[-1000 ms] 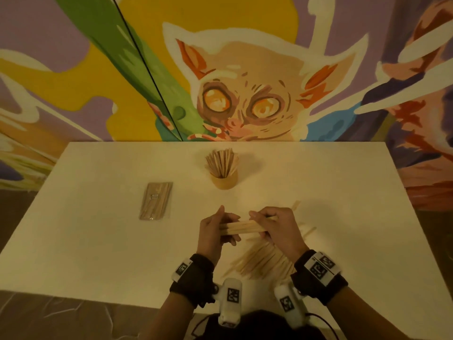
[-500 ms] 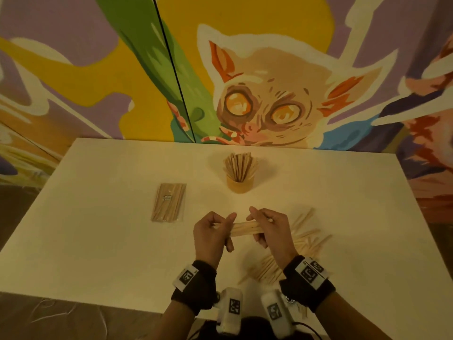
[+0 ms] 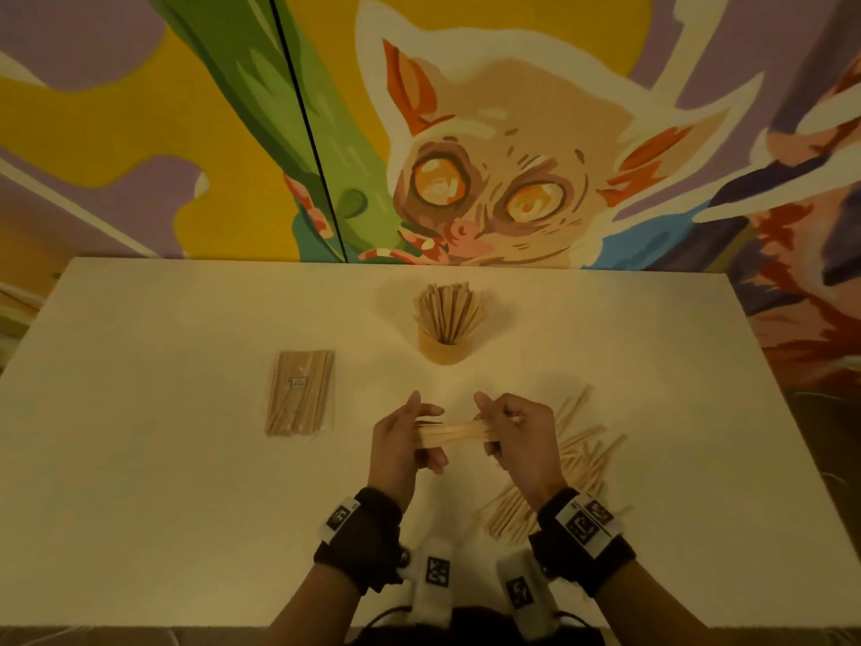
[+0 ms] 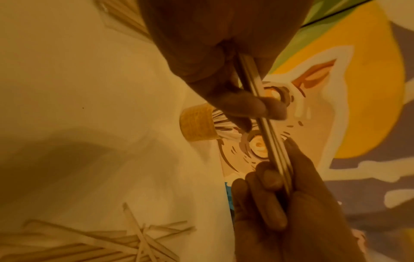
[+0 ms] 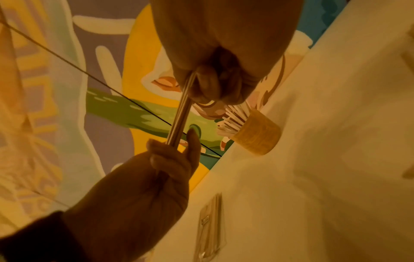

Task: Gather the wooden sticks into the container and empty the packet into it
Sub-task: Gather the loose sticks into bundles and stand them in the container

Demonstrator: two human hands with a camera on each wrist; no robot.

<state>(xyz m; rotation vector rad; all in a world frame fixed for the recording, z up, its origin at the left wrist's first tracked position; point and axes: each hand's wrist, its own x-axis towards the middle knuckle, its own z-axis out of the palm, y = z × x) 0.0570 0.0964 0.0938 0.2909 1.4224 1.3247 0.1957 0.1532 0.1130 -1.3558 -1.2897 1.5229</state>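
Note:
A bundle of wooden sticks (image 3: 454, 432) lies level between both hands above the table. My left hand (image 3: 410, 435) grips its left end and my right hand (image 3: 508, 431) grips its right end. The same bundle (image 4: 266, 131) (image 5: 179, 122) shows in both wrist views, with fingers curled round each end. A small round wooden container (image 3: 445, 349) stands further back, filled with upright sticks (image 3: 448, 310). Loose sticks (image 3: 559, 477) lie scattered under and right of my right hand. A clear packet of sticks (image 3: 300, 391) lies flat to the left.
The white table (image 3: 140, 505) ends at a painted wall (image 3: 466, 132) just behind the container. The table's front edge is near my wrists. The container (image 4: 197, 124) (image 5: 257, 134) and the packet (image 5: 209, 228) also appear in the wrist views.
The view has tilted up and shifted. Both hands keep hold of the bundle's ends, slightly raised and closer to the container; my left fingers have shifted around the bundle's end.

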